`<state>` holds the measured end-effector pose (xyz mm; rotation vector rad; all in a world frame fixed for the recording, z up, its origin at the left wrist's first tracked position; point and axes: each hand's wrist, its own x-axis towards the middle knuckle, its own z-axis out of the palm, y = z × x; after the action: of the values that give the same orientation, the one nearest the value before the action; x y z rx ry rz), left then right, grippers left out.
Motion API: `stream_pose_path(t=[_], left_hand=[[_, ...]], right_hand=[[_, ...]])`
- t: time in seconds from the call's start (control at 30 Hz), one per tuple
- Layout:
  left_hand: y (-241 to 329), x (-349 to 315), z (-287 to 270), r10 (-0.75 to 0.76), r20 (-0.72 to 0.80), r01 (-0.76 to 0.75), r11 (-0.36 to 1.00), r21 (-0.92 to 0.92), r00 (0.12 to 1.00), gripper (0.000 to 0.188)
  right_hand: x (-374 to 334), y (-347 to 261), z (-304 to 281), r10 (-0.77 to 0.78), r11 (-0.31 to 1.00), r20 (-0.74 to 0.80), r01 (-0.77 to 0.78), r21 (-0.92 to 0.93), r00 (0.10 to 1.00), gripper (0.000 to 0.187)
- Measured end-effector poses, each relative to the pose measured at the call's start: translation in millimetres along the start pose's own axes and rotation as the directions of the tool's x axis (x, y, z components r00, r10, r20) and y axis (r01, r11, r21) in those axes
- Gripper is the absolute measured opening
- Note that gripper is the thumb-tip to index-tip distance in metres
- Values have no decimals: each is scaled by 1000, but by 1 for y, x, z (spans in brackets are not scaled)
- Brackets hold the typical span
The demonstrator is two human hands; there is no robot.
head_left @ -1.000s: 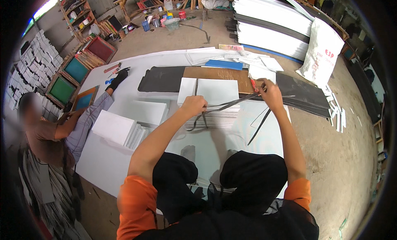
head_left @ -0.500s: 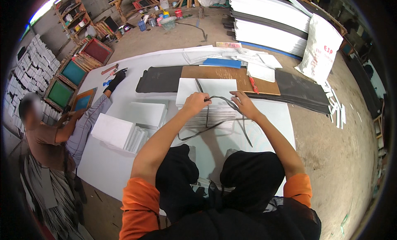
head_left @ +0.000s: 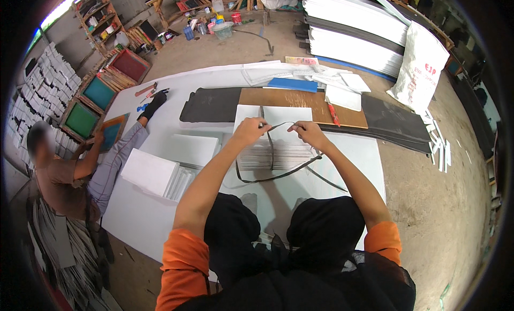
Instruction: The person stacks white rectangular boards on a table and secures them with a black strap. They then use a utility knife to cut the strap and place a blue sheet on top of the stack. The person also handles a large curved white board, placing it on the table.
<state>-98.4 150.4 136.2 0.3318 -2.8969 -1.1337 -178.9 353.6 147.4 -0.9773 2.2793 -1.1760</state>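
In front of my knees stands a stack of white rectangular sheets. A thin dark strap passes over its top and down its near side. My left hand is closed on the strap at the top near edge. Opposite it, my right hand pinches a length of the same strap, which runs between the two hands. A slack loop of strap hangs below, in front of the stack, and a loose tail trails to the right past my right wrist. How the strap crosses at my left fingertips is hidden.
At left lie more white sheet stacks. Beyond the stack are dark sheets, a brown board, a red cutter and a blue piece. A person sits at left, holding a framed screen.
My hands have drawn the strap tauter between them, and my right fingers have closed to a pinch. The loose tail has swung right. The person at left has raised a hand to the framed screen.
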Motion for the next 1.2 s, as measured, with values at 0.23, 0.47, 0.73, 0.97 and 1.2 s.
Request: stream_pose_path(t=[0.23, 0.47, 0.73, 0.97, 1.2], left_hand=[[-51, 31, 30, -158, -366, 202, 976, 85, 917, 48], [-28, 64, 31, -108, 66, 126, 872, -472, 992, 33], [-45, 82, 28, 4, -178, 15, 995, 102, 984, 29], [-137, 66, 23, -261, -522, 317, 948, 20, 812, 64], [-120, 59, 26, -388, -125, 333, 887, -320, 913, 78]], right_hand=[[2, 11, -6, 33, 999, 150, -35, 11, 988, 26], [11, 44, -9, -6, 989, 31, 10, -148, 999, 25], [40, 104, 0, -93, 958, -287, 6, -287, 953, 23], [64, 97, 21, 100, 995, -296, -103, 6, 950, 29], [68, 114, 14, 96, 989, -319, -126, -74, 943, 30]])
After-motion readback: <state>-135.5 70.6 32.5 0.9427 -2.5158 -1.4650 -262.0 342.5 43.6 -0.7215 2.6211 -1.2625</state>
